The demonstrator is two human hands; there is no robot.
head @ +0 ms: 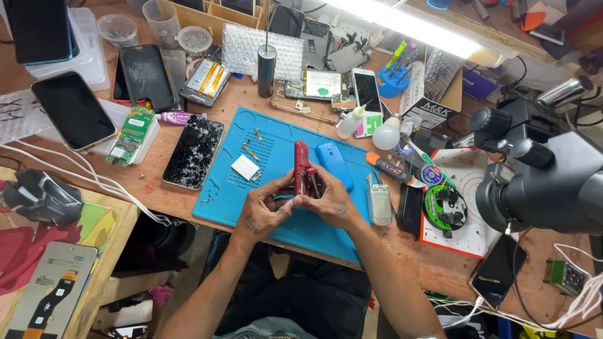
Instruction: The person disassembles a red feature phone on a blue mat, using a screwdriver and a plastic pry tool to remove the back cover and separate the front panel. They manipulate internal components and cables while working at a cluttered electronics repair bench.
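While the red phone (pixel 302 166) is held upright over the blue mat (pixel 220 201), its long axis is pointed away. It is pinched between the left hand (pixel 265 210) and right hand (pixel 330 202).

- I see a cracked black phone screen (pixel 193 152) left of the blue mat (pixel 226 194).
- A dark screen (pixel 73 110) lies far left.
- A white-framed phone screen (pixel 367 90) sits behind.

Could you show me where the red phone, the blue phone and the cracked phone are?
red phone (pixel 301 164), head view, upper body above the hands.
blue phone (pixel 333 164), head view, middle of its back.
cracked phone (pixel 193 151), head view, centre of shattered screen.
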